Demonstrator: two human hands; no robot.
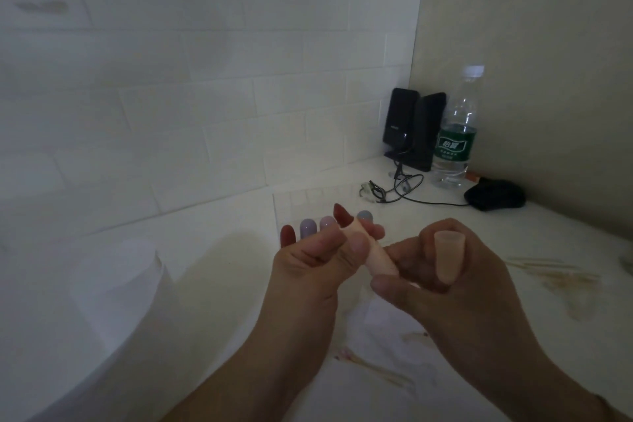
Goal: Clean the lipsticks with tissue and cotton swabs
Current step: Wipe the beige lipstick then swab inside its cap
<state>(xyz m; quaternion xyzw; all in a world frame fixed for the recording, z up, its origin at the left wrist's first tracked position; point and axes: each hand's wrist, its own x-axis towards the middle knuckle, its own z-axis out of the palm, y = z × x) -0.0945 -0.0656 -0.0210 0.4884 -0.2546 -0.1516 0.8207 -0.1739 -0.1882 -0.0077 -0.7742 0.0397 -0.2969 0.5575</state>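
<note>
Smooth peach lipstick tube [373, 259], tapered cap [448, 257]

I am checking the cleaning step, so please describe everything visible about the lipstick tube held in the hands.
The lipstick tube is a pale peach cylinder that looks like matte plastic. It is uncapped: a dark red bullet stands out of its upper end. It tilts, bullet up-left, base down-right, above the white table. The left hand grips its upper part; the right hand touches its base and holds the matching peach cap.
</note>
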